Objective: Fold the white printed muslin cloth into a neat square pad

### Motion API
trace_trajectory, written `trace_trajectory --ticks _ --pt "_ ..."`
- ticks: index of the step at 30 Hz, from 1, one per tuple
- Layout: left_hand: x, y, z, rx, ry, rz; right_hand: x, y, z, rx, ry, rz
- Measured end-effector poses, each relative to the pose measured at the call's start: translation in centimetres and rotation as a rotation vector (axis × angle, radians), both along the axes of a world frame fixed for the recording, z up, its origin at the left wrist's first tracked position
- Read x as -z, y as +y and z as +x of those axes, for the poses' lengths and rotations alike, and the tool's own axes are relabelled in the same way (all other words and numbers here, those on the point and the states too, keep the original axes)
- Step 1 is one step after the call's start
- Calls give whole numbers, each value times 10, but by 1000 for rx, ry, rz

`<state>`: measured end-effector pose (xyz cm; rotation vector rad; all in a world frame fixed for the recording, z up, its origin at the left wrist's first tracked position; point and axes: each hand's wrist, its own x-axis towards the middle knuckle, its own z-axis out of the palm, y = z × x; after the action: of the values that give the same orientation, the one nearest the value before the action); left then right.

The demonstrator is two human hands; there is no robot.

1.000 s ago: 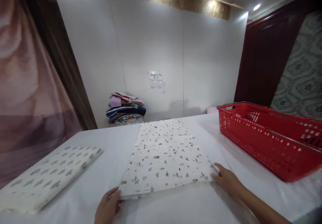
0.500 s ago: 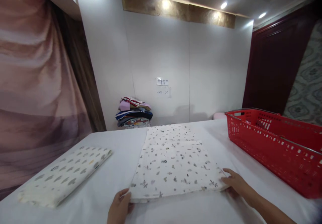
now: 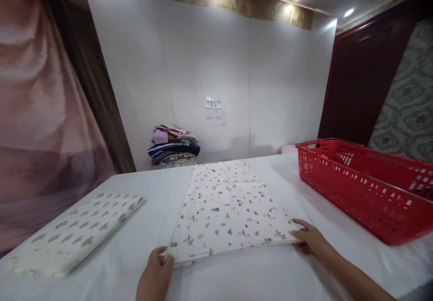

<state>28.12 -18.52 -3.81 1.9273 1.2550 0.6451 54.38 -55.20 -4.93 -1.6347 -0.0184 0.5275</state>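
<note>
The cloth (image 3: 230, 219) lies flat in the middle of the table (image 3: 162, 195), white with small grey and brown prints; let it be the centre of the clock, with 12 at the far side. It is folded in layers: the upper layer ends partway, and a farther strip of the same print shows beyond it towards 12 o'clock.

At about 7 o'clock, the left hand (image 3: 156, 271) grasps the near left corner, fingers bent at the edge; some of them are hidden. At about 4 o'clock, the right hand (image 3: 311, 241) grasps the near right corner between its fingers, which are partly hidden too. The near edge runs between both hands.

At 9 o'clock, well apart from the cloth, lies the other cloth (image 3: 81, 229), folded, cream with grey heart-like prints. Between 2 and 3 o'clock stands the red basket (image 3: 352, 192), upright. Between 10 and 11 o'clock, beyond the table, there is a pile (image 3: 174, 147) of coloured fabrics. At 12 o'clock, the note (image 3: 214, 118) on the wall (image 3: 206, 53) reads "45-50".
</note>
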Motion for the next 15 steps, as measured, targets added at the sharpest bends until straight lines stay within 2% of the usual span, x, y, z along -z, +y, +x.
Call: trace_trajectory --ticks 2,5,7,11,15 --pt "-6 -1 -4 35 111 87 -6 -1 -3 -20 -54 -12" --pt "-10 -1 -11 49 168 108 -13 -7 -8 -92 -97 -27" --pt "-8 -1 -16 78 197 110 -11 -13 -12 -150 -93 -72" --pt "4 -6 -25 106 191 72 15 -28 -10 -227 -72 -136" --pt "17 -6 -29 87 43 1 50 -39 7 -245 -10 -222"
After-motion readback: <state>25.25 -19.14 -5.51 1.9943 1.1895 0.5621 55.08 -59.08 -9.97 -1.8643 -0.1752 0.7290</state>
